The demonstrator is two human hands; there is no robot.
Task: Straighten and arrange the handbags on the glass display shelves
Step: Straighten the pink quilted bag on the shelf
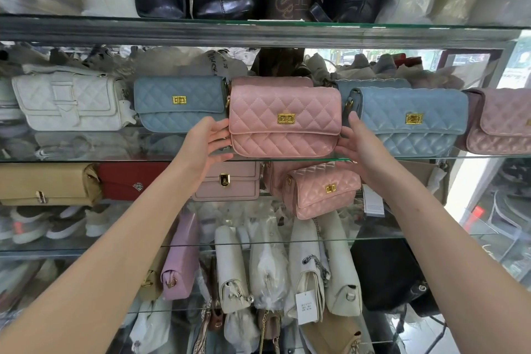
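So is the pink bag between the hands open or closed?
Closed. The pink bag has its flap down flat over the front, with the gold clasp on it.

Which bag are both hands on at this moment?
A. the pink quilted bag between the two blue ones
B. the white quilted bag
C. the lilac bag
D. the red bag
A: the left hand and the right hand touch the two ends of the pink bag.
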